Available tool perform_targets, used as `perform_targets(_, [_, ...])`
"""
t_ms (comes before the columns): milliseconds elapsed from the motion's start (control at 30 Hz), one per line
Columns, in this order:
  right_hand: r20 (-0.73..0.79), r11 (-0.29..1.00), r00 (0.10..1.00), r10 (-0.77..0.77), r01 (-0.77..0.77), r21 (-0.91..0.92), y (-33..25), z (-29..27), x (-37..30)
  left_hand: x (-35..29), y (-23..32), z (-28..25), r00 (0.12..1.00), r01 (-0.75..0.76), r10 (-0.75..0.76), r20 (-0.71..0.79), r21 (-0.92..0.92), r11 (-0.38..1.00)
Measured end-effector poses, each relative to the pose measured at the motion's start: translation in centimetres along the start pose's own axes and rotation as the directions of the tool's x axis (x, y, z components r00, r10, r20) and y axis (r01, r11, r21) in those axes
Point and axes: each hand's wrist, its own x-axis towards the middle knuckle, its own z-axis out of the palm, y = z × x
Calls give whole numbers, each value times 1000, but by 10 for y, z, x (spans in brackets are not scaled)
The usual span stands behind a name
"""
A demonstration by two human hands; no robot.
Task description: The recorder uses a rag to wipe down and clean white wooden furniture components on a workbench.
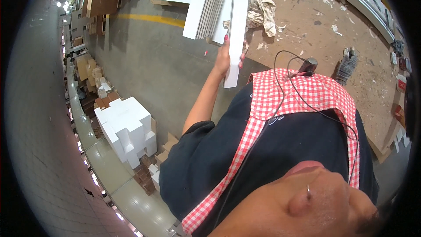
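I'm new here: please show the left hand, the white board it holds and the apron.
Left hand (222,59), head view: thumb side.
White board (239,23), head view: its long face.
Apron (319,91), head view: checked bib.

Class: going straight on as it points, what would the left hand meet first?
The left hand points along the white board it grips. Apart from that board, the crumpled paper or the stacked white panels would probably come first; depth leaves unclear which.

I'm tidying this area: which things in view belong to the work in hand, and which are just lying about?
Belongs, apparently:
long straight white bar, held in the left hand
ridged white pieces beside it

Lying about, apparently:
crumpled cream cloth or paper
blocky white pile to the left
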Motion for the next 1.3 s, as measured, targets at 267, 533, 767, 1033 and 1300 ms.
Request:
perform_targets(267, [4,1000,1000,-28,28,-14,-1,-5,5,20,20,1,904,-32,259,-340,550,835])
perform_targets(533, [-47,997,997,-61,59,-40,-8,-32,4,56,75,43,809,105,464,-361,865,490])
perform_targets(767, [-34,989,992,-121,118,-88,-4,-26,-4,96,59,40,699,153,631,-337,932,329])
perform_targets(1033, [-31,976,987,-157,151,-154,6,-26,-6,132,40,35,626,190,700,-345,937,292])
perform_targets(1300, [3,937,966,-259,253,-240,16,-23,1,139,31,24,616,142,721,-318,945,295])
